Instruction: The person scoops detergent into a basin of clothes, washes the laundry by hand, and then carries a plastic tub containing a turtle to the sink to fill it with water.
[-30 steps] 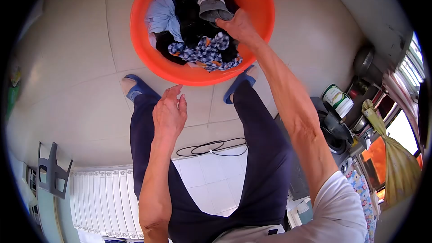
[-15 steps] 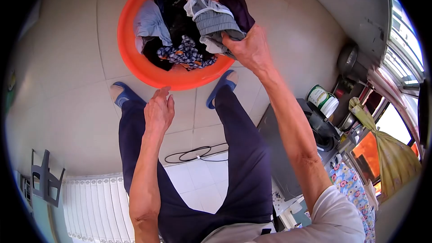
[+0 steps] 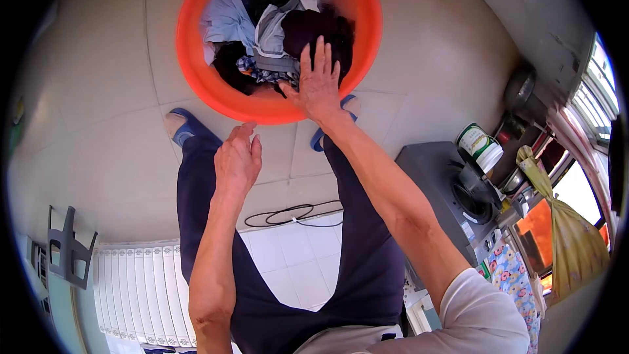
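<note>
An orange tub [image 3: 190, 59] on the floor holds a pile of clothes. My right hand [image 3: 316, 88] is over its near right side with fingers spread, by a dark maroon garment [image 3: 308, 29] and a grey-and-white garment [image 3: 268, 36]; it grips nothing. Light blue cloth [image 3: 228, 18] lies on the left of the pile, and a bit of blue checked cloth [image 3: 252, 69] shows near the front. My left hand [image 3: 237, 157] hovers just outside the tub's near rim, empty, its fingers loosely apart.
Blue slippers [image 3: 190, 124] are on my feet below the tub. A black cable [image 3: 288, 215] lies coiled between my legs. To the right stand a grey appliance [image 3: 429, 183] and a white-green bucket [image 3: 481, 147]. A grey stool [image 3: 69, 249] is at the lower left.
My right hand lifted the grey garment at the tub's right side and has let it go. The grey and maroon clothes now lie nearer the middle, over much of the checked cloth.
</note>
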The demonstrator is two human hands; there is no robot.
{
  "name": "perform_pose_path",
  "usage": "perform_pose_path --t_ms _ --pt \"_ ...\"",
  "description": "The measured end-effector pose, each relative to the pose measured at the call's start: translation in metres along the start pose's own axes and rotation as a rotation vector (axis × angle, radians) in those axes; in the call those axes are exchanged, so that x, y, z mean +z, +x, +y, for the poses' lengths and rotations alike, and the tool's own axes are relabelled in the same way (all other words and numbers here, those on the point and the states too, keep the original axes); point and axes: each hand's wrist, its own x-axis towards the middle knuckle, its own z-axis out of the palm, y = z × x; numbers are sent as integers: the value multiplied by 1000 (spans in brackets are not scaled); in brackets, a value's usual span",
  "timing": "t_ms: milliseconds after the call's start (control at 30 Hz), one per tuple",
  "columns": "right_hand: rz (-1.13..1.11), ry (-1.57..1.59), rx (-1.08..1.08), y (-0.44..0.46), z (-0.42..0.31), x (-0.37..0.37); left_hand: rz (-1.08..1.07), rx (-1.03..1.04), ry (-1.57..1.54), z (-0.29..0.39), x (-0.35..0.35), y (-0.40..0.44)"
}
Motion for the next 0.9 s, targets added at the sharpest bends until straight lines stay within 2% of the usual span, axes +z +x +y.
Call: perform_pose_path --t_ms 33,133,167,233,367,433,533,567,600,633,700,733,800,900 --pt "3 6 -6 6 5 17 12 15 4 -2 -1 0" --pt "-115 -308 -46 40 12 55 14 21 -11 -4 -7 -2" --pt "-115 -296 -53 58 18 63 20 12 -2 -5 -9 -2" --pt "-308 -401 -50 93 31 68 40 46 -25 -4 -12 -1" --pt "-430 -431 -29 131 33 48 42 37 -59 0 -14 1" --pt "-549 -338 -16 143 21 18 44 44 -64 2 -11 -1" --pt "-514 -421 -88 174 -31 -71 42 39 -71 2 -18 0" --pt "-223 -358 -203 188 -29 -66 28 43 -77 3 -19 -2" --pt "-316 -305 -127 203 -50 -78 29 39 -79 4 -20 -1" --pt "-317 -303 -135 211 -64 -76 48 39 -96 4 -24 -1" --pt "-153 -393 -442 221 -91 -65 74 27 -106 2 -28 0" --pt "-152 -386 -451 223 -100 -41 93 37 -105 0 -30 0" --pt "83 -408 -348 220 -103 24 116 41 -101 -2 -31 1" --pt "100 -335 -392 206 -109 48 118 39 -111 -6 -31 -1"
